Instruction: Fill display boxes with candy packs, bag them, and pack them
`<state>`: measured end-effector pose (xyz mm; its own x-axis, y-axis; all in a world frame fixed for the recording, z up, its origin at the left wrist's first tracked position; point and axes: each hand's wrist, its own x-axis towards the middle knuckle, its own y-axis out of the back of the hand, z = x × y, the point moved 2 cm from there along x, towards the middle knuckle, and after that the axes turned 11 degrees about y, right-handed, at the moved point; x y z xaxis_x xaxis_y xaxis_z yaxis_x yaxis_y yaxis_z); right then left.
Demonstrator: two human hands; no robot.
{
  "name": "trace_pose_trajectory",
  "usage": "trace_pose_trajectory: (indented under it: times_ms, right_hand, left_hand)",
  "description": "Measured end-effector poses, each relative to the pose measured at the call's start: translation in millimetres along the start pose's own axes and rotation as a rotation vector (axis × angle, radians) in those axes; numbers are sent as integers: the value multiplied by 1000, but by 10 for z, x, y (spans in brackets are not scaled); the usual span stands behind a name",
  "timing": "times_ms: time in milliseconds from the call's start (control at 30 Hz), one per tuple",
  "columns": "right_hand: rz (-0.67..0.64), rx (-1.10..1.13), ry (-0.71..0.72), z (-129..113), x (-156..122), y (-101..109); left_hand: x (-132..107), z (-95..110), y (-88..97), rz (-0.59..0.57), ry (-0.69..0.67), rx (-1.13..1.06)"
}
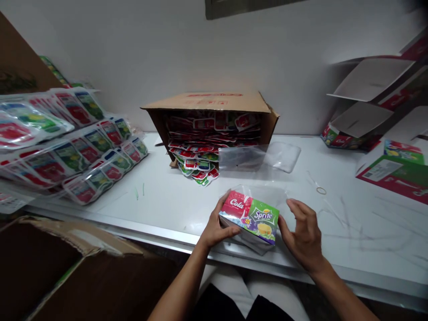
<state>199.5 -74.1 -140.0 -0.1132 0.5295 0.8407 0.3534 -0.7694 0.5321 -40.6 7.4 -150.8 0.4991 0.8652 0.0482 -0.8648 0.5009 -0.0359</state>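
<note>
A small carton [249,216] printed "Cola" on red and "Sprite" on green is at the front edge of the white table. My left hand [216,229] grips its left end, with the thumb over the near side. At the other end, my right hand [302,234] has its fingers apart and bent, the thumb close to or touching the carton's edge. Clear plastic film [270,192] shows behind the carton and seems to reach around it; how far I cannot tell. Behind lies another clear plastic bag [240,158].
A cardboard box [207,101] on its side spills red and green sachets [200,167]. Bagged sachet packs [90,154] are stacked at left. Printed cartons [393,167] and open-flapped ones [371,80] stand at right. A rubber band [321,190] lies nearby. A larger cardboard box [110,276] is below left.
</note>
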Motion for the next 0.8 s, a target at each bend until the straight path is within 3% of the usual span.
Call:
trace_pose_trajectory:
  times_ms: [267,400,600,800]
  right_hand:
    - [-18,-43,80,263,185,-219]
    - [20,28,108,216,277,-25]
    - [11,163,246,-142,262,408]
    - [23,209,370,-266,109,487]
  left_hand:
    - [-13,-83,21,34,27,-23]
    - [-36,-91,11,51,53,3]
    - [-61,-30,-46,84,14,27]
    - [-85,-9,-4,84,-3,23]
